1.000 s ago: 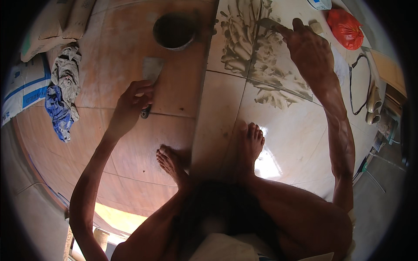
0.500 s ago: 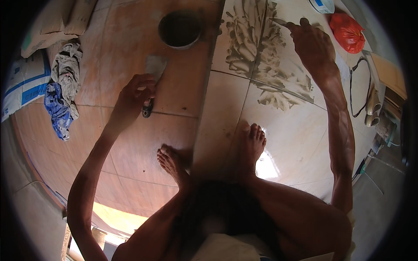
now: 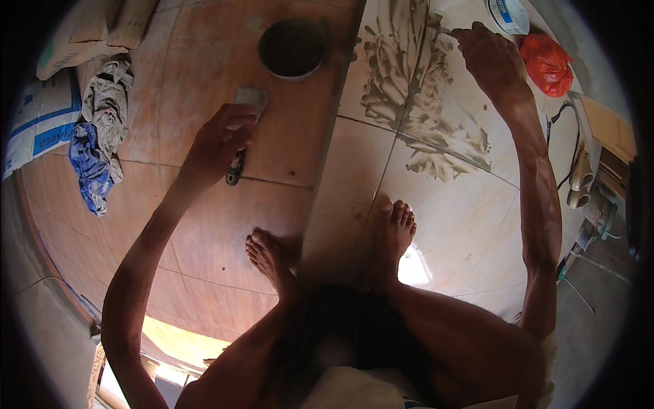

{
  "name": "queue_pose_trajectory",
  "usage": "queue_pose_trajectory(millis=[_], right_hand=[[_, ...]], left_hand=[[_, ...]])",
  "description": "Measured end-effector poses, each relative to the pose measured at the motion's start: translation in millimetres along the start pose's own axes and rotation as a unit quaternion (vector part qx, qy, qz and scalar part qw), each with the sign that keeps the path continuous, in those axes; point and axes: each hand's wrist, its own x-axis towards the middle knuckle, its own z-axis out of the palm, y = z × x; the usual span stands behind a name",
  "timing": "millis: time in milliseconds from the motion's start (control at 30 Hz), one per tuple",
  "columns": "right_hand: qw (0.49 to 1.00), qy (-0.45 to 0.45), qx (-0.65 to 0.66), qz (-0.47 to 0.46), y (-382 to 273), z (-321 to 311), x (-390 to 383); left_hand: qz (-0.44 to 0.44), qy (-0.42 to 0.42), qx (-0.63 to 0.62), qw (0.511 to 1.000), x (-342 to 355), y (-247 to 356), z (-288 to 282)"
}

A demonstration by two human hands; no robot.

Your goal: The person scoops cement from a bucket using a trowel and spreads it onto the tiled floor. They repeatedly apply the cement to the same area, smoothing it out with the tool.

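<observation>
My left hand (image 3: 223, 143) hangs with bent, separated fingers over a wide scraper (image 3: 249, 99) with a dark handle on the brown tiles; whether it touches the scraper I cannot tell. My right hand (image 3: 494, 65) grips a narrow flat-bladed tool (image 3: 445, 29), partly hidden by the fingers, at the upper part of the cream tiles (image 3: 338, 198), which carry grey smeared paste (image 3: 388, 75) across their joints. A dark round bowl (image 3: 291, 49) stands left of the paste.
Paper sacks (image 3: 88, 34), a white-and-blue sack (image 3: 37, 123) and crumpled cloths (image 3: 99, 136) lie left. On the right are a white bucket (image 3: 507, 13), red plastic bag (image 3: 548, 68), cord and shoes (image 3: 581, 174). My bare feet (image 3: 398, 225) stand below the paste.
My left hand has moved up along the scraper. My right hand has moved slightly upward with its tool at the smeared paste. The whole view has shifted a little.
</observation>
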Motion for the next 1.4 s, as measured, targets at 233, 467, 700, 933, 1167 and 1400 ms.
queue_pose_trajectory(millis=[233, 467, 700, 933, 1167, 1400], right_hand=[[0.992, -0.043, 0.108, -0.039, -62.2, -19.8, -45.1], [0.94, 0.018, 0.336, 0.05, 12.9, 32.5, 41.1], [0.944, 0.019, 0.318, 0.09, -27.6, 30.7, 22.9], [0.936, 0.031, 0.341, 0.076, -68.1, 12.7, -38.2], [0.91, -0.092, 0.395, 0.086, -99.6, -26.5, -91.3], [0.946, 0.053, 0.311, 0.074, -33.2, 14.9, -25.2]], left_hand=[[-0.037, 0.042, 0.006, 0.998, -23.0, 4.2, -11.2], [-0.027, 0.02, 0.01, 0.999, -16.2, -8.8, -16.6], [-0.046, 0.028, 0.009, 0.999, -22.5, -5.0, -14.5], [-0.041, 0.026, 0.015, 0.999, -24.0, -8.5, -16.5], [-0.04, 0.033, 0.023, 0.998, -27.8, -7.5, -13.9], [-0.049, 0.024, 0.023, 0.998, -26.4, -4.7, -11.2]])
